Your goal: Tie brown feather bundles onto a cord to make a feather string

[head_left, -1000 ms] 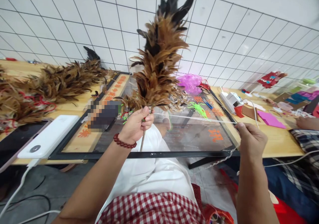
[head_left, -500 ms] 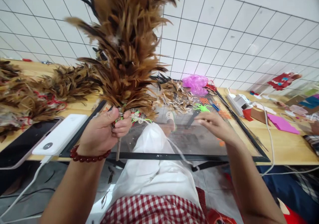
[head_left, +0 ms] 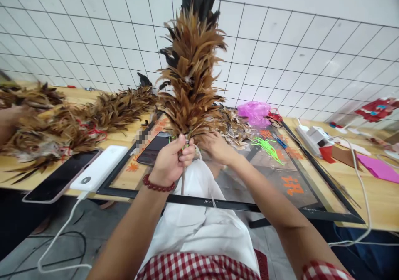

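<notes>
Feather duster (head_left: 190,76) stands upright, long axis vertical, over the glass-topped frame (head_left: 224,203); left hand (head_left: 171,159) fisted round its stick just under the lowest feathers, right hand (head_left: 218,147) touching that base from the right, fingers hidden, grip unclear.

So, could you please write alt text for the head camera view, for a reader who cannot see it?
A left hand grips a brown feather duster upright by its stick, while the right hand touches its base. Behind lie a glass-topped table, finished dusters, a power bank and pink plastic.
</notes>
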Demonstrator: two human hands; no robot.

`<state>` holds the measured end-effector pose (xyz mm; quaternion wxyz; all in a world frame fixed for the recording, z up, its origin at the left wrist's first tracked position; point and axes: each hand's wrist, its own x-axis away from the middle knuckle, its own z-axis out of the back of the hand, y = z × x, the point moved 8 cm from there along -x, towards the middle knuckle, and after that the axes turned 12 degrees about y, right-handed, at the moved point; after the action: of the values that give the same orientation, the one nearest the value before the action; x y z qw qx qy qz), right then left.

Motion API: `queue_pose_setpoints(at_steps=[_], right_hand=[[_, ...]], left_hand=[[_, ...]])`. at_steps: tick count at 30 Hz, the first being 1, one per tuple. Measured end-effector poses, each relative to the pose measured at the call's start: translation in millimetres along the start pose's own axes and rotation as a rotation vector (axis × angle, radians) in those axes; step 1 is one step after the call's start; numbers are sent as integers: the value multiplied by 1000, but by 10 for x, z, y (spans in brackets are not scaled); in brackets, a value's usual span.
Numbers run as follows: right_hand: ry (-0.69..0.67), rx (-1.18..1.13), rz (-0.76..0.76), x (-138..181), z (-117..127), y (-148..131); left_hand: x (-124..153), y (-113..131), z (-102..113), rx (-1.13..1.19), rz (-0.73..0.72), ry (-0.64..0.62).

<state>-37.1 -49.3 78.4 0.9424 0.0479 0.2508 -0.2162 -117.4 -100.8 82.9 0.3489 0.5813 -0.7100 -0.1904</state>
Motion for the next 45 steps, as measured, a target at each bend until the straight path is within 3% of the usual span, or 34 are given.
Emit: queue_pose_setpoints(at_steps=[4,7,10,12,18,25,32,40,45], right_hand=[[48,71,-152,395,439,554],[172,63,-304,546,891,919],[303,-27,-375,449,1279,1035],[367,-125,-374,283,1414,1016],[404,-236,-202,-197,1251,970],[505,-286,-303,-307,1038,1191],[482,-166,-324,-326,1047,1077],[615,-216,-425,-313,1110,997],[800,-157,-482,-226,1222,1061]], left_hand=[[-451,20,-249,-7,6,-50],[-806,42,-498,-38,10,-74],[-1128,34,-713,-87,14,-89],[-1304,7,-806,-127,12,-93],[-1642,19,-781,-214,-129,8],[-1762,39,-692,-344,-161,-35],[-1663,-13,-769,-398,-224,-113],[-1460,101,-865,-295,-236,-124],[-1296,217,-937,-323,-238,-186]])
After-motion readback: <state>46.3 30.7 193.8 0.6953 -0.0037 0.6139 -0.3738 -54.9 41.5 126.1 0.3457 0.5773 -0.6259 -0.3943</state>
